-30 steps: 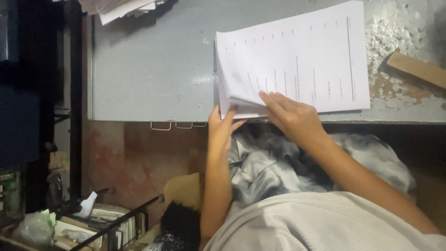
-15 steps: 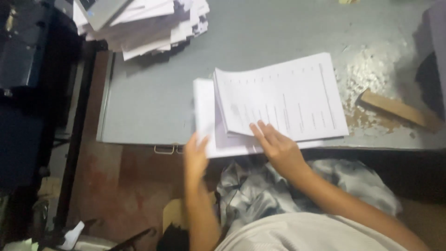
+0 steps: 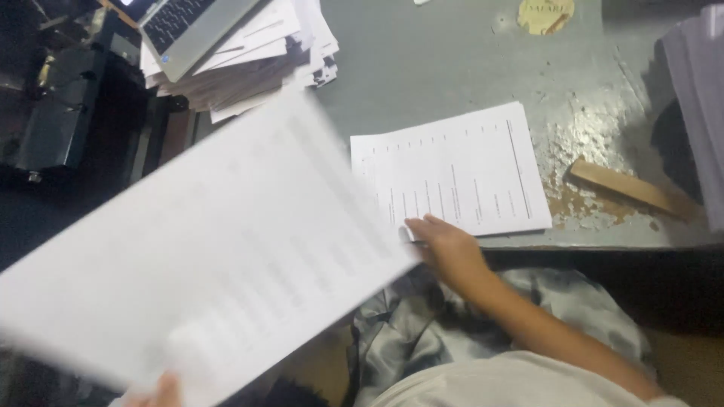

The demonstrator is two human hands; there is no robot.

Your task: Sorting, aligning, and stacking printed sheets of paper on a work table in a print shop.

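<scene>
Grey worn desk [image 3: 460, 60], printed sheets [image 3: 452, 175], paper stack [image 3: 249, 64], wooden strip [image 3: 627, 188]

- Large white sheet [image 3: 204, 256]: printed with faint lines, motion-blurred, lifted off the desk [image 3: 452, 68] and tilted, hanging past the desk's front-left corner
- Stack of printed white pages [image 3: 460, 173]: ruled like a table, lying flat and slightly skewed at the desk's front edge, near its middle

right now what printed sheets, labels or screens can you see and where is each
Lifted sheet: large, white, blurred, held by the left hand at lower left.
Printed form: white with grey columns, flat on the grey table, right hand on its near edge.
Round label: yellowish, top of table.
Laptop: silver, on a paper pile, screen unseen.
</scene>
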